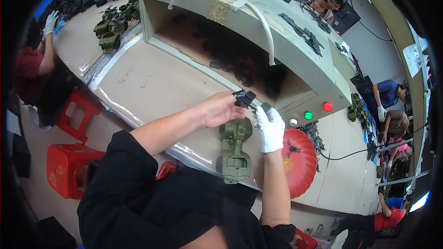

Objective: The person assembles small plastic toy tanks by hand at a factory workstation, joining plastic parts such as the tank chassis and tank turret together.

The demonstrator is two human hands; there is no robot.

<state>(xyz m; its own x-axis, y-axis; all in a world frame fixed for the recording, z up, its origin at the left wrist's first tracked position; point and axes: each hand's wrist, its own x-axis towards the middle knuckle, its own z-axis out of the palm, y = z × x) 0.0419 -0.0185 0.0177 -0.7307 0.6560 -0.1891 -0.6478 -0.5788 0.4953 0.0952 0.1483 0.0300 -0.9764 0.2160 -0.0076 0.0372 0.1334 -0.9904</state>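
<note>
My left hand (217, 110) is bare and holds a small black part (244, 98) at its fingertips, in front of the opening of a white box-shaped machine. Close beside it on the right, my right hand (270, 130), in a white glove, is closed with its fingertips at another small dark piece (265, 107). Whether the two pieces are joined cannot be made out. Just below my hands an olive-green toy vehicle (236, 150) sits near the table's front edge, its open bed toward me.
The machine (304, 83) has a dark opening with black parts (230, 60) inside. At right lies a red scalloped tray (300, 170), with a pile of dark parts (312, 136) behind it. More toy vehicles (110, 27) stand at left. Red stools (69, 168) and co-workers are around.
</note>
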